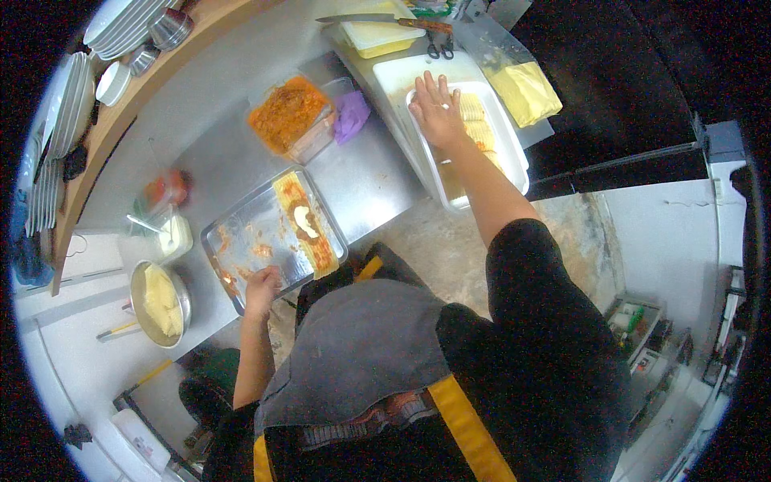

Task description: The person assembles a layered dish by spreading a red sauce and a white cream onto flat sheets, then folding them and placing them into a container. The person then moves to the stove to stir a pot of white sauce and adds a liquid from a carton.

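My right hand lies flat over the upper left part of a white tray, fingers slightly apart. White residue marks one finger. Beside and under that hand and forearm, the tray holds several ridged yellow pasta rolls, some streaked orange; my arm hides part of them. My left hand is at the near edge of a metal baking tray, fingers curled; whether it grips the rim is unclear. Across that tray's right side lies a ridged pasta sheet with orange sauce, brown filling and a white creamy strip.
A clear container of orange filling stands behind, beside a purple cloth or bag. Leftward are a tub of white cream with a spoon and a metal bowl of yellow food. A knife and scissors lie at the back.
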The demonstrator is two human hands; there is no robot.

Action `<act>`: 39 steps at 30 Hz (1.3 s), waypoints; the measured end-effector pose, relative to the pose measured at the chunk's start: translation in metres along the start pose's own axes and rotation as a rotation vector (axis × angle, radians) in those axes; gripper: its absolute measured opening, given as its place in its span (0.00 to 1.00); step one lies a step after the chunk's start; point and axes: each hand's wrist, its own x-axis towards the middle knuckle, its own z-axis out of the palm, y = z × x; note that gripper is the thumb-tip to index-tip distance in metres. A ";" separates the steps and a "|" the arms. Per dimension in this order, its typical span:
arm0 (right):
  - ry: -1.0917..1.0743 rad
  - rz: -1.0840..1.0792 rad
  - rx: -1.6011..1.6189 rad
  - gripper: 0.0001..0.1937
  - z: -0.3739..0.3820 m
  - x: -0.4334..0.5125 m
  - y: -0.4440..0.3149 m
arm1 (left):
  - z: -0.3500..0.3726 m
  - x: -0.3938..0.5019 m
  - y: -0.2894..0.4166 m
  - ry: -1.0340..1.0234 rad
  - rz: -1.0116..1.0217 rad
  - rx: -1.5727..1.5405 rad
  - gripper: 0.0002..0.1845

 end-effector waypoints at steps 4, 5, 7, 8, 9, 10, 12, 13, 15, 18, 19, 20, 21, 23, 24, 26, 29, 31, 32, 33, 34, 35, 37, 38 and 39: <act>-0.070 0.015 -0.074 0.32 0.009 0.018 0.007 | 0.008 -0.009 -0.003 0.010 0.002 -0.062 0.17; -0.083 0.028 -0.101 0.32 0.010 0.022 0.008 | 0.009 -0.010 -0.005 0.008 -0.010 -0.074 0.18; -0.130 0.042 -0.098 0.32 0.011 0.026 0.009 | 0.008 -0.013 -0.008 -0.006 -0.015 -0.093 0.18; -0.147 0.048 -0.099 0.32 0.011 0.027 0.010 | 0.008 -0.014 -0.009 -0.004 -0.027 -0.090 0.18; -0.140 0.046 -0.089 0.32 0.011 0.027 0.011 | 0.008 -0.015 -0.010 -0.010 -0.024 -0.100 0.17; -0.133 0.043 -0.080 0.32 0.011 0.026 0.011 | 0.008 -0.016 -0.010 -0.006 -0.027 -0.103 0.17; -0.124 0.033 -0.071 0.32 0.012 0.024 0.012 | 0.008 -0.018 -0.010 -0.006 -0.041 -0.118 0.17; -0.126 0.027 -0.070 0.32 0.013 0.023 0.012 | 0.008 -0.020 -0.010 -0.010 -0.055 -0.128 0.17; -0.126 0.016 -0.062 0.32 0.015 0.022 0.013 | 0.009 -0.022 -0.010 0.003 -0.074 -0.137 0.16; -0.119 0.008 -0.032 0.31 0.013 0.026 0.019 | 0.010 -0.024 -0.011 0.026 -0.061 -0.137 0.16; -0.116 0.007 -0.012 0.30 0.010 0.029 0.022 | 0.009 -0.023 -0.012 0.017 -0.041 -0.141 0.16; -0.169 0.030 -0.001 0.30 0.005 0.030 0.024 | 0.008 -0.024 -0.013 0.022 -0.050 -0.148 0.15; -0.070 0.028 0.111 0.29 -0.002 0.027 0.029 | 0.007 -0.025 -0.015 0.042 -0.033 -0.121 0.15; 0.034 0.088 0.319 0.28 -0.024 0.021 0.041 | 0.004 -0.026 -0.019 0.095 -0.029 -0.084 0.15; 0.064 0.067 0.370 0.28 -0.031 0.006 0.042 | 0.003 -0.027 -0.021 0.097 -0.048 -0.091 0.15; -0.143 -0.075 0.201 0.29 -0.037 -0.018 0.038 | 0.002 -0.027 -0.024 0.085 -0.026 -0.124 0.15; -0.211 -0.205 0.064 0.31 -0.030 -0.037 0.038 | 0.005 -0.028 -0.027 0.070 -0.073 -0.153 0.15; -0.175 -0.256 -0.023 0.32 -0.017 -0.040 0.041 | 0.007 -0.027 -0.026 0.021 -0.040 -0.028 0.17; -0.142 -0.297 -0.080 0.32 -0.010 -0.037 0.044 | 0.008 -0.028 -0.024 0.035 -0.075 0.066 0.17; -0.170 -0.316 -0.154 0.32 -0.003 -0.036 0.041 | 0.011 -0.029 -0.022 0.068 0.011 0.118 0.19; -0.138 -0.453 -0.221 0.32 -0.006 -0.037 0.045 | 0.014 -0.029 -0.019 0.124 0.002 0.203 0.20; 0.144 -0.605 -0.014 0.32 -0.005 -0.033 0.040 | 0.015 -0.034 -0.017 0.195 0.217 0.474 0.21; -0.267 -0.076 0.114 0.39 -0.018 -0.032 0.028 | 0.020 -0.036 -0.011 0.231 0.424 0.828 0.16; -0.078 -0.145 0.042 0.37 -0.027 -0.036 0.018 | 0.024 -0.039 -0.010 0.218 0.508 0.781 0.15; 0.026 -0.212 0.129 0.33 -0.036 -0.041 0.003 | 0.029 -0.038 -0.007 0.136 0.531 0.799 0.15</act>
